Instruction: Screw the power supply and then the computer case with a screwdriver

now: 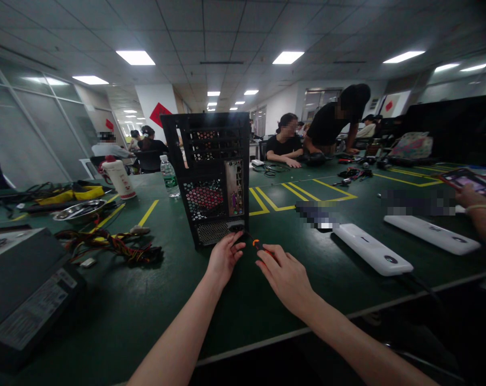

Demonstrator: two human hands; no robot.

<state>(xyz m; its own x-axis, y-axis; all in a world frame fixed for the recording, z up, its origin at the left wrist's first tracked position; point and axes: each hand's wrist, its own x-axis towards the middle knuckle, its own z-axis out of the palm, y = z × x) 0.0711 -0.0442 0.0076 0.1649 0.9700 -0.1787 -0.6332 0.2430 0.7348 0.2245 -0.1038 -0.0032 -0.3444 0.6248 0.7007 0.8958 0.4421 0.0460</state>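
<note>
A black computer tower case [183,214] stands upright on the green table, its rear panel facing me. My left hand [222,256] is at the lower right of that panel, by the power supply [211,234]. Its thumb and forefinger come together there, with the other fingers loosely curled. Whatever sits between the fingertips is too small to make out. My right hand [285,276] grips an orange and black screwdriver [257,244]. The thin shaft points left at the case's bottom right corner, near my left fingertips; whether the tip touches is unclear.
At left lie a loose power supply unit [37,300], its bundled cables [118,247] and a metal bowl [80,210]. A water bottle [169,179] stands behind the case. Two white devices [372,249] [432,234] lie at right, near another person's hand [470,195] holding a phone.
</note>
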